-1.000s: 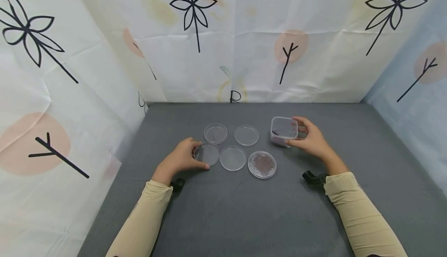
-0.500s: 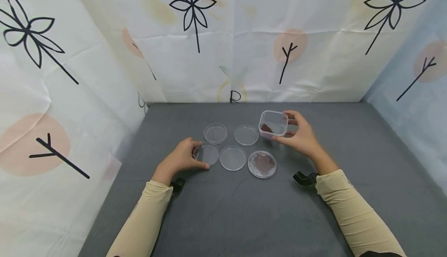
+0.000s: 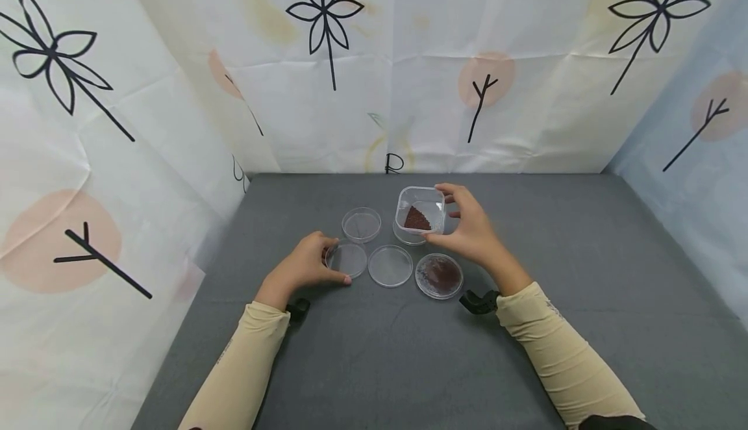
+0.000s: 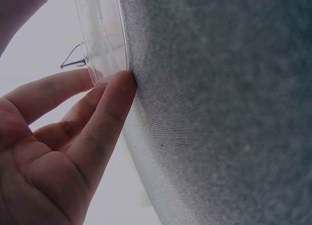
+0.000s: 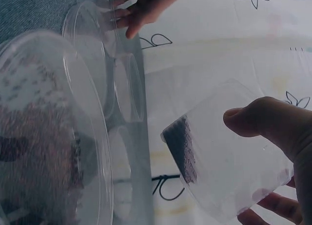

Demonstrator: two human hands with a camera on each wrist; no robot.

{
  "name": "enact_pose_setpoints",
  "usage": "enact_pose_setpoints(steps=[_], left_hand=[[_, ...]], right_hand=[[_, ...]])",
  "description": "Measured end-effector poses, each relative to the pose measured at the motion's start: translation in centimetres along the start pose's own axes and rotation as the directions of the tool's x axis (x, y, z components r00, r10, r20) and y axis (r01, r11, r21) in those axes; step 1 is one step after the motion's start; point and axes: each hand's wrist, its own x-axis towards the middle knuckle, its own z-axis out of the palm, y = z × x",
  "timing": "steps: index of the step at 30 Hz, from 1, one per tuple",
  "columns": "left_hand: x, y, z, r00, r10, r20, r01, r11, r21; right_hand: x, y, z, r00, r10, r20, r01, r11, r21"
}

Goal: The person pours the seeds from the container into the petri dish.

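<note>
Right hand point(image 3: 472, 230) is gripping a clear square plastic container point(image 3: 431, 201), thumb pressing the near side and fingers bracing the far right side, so it is pinching the container between them. Container is tilting, is hanging off the grey cloth-like table point(image 3: 374, 358), and in the head view is covering part of the clear round plastic back right dish point(image 3: 409, 239); contact there: cannot tell. Reddish-brown granules point(image 3: 417, 219) are piling at 1 lower corner inside.

Left hand point(image 3: 299, 264) is holding the clear round plastic front left dish point(image 3: 349, 260) by its edge, thumb on the near side, fingers round the left side; fingertips are pinching the rim.

5 dishes are sitting in 2 rows. Clear round back left dish point(image 3: 361, 225) is lying just behind the held one. Clear round front middle dish point(image 3: 390, 265) is lying between the held one and the clear round front right dish point(image 3: 439, 297), which is containing a reddish-brown layer point(image 3: 442, 275).

Beige sleeves point(image 3: 569, 352) are covering both forearms. White patterned backdrop point(image 3: 432, 112) is standing behind the table.
</note>
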Motion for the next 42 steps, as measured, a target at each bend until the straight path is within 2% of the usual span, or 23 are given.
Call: enact_pose_setpoints(steps=[4, 7, 11, 19, 26, 33, 42], left_hand=[[0.0, -0.1, 0.0, 1.000, 0.002, 0.004, -0.002, 1.000, 0.004], [0.0, -0.2, 0.0, 1.000, -0.001, 0.005, 0.001, 1.000, 0.005], [0.1, -0.4, 0.1, 1.000, -0.001, 0.001, 0.001, 1.000, 0.004], [0.0, -0.4, 0.0, 1.000, -0.018, 0.001, 0.018, 1.000, -0.006], [0.0, 0.0, -0.2, 1.000, -0.026, 0.011, 0.027, 1.000, -0.010], [0.2, -0.4, 0.1, 0.999, -0.017, 0.028, 0.017, 1.000, -0.019], [0.3, -0.5, 0.1, 1.000, -0.016, 0.026, 0.017, 0.999, -0.035]], right_hand=[[0.4, -0.7, 1.1, 1.000, -0.026, 0.017, 0.026, 1.000, -0.014], [0.7, -1.3, 1.9, 0.997, -0.068, 0.027, 0.070, 0.995, -0.066], [0.9, -2.0, 3.0, 0.991, -0.122, 0.055, 0.129, 0.981, -0.148], [1.0, -3.5, 5.0, 0.978, -0.158, 0.136, 0.187, 0.955, -0.228], [1.0, -4.3, 6.6, 0.962, -0.205, 0.182, 0.253, 0.919, -0.302], [0.8, -4.7, 7.6, 0.934, -0.283, 0.218, 0.347, 0.866, -0.361], [0.9, -4.6, 8.5, 0.910, -0.357, 0.211, 0.412, 0.834, -0.367]])
